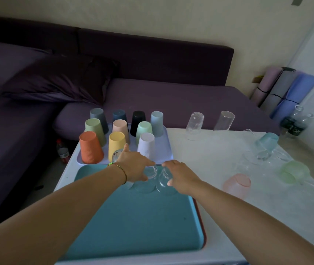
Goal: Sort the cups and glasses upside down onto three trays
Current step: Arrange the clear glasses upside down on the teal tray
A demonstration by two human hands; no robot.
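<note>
Both my hands reach over the far end of the teal tray (142, 222). My left hand (133, 165) grips a clear glass (148, 180) standing upside down on that tray. My right hand (179, 175) grips a second clear glass (163, 180) right beside it, also upside down. Another clear glass (117, 154) shows partly behind my left wrist. Several coloured plastic cups, such as the orange cup (90, 147) and the yellow cup (116, 143), stand upside down on the lilac tray (164, 150) behind.
On the white table (219, 150) to the right stand two clear glasses (194, 125) (225, 120) upside down, plus a pink tumbler (237, 185), a green one (293, 172), a blue one (267, 142) and clear stemmed glasses (263, 155). A purple sofa (152, 96) lies behind, a bottle (62, 151) on the floor.
</note>
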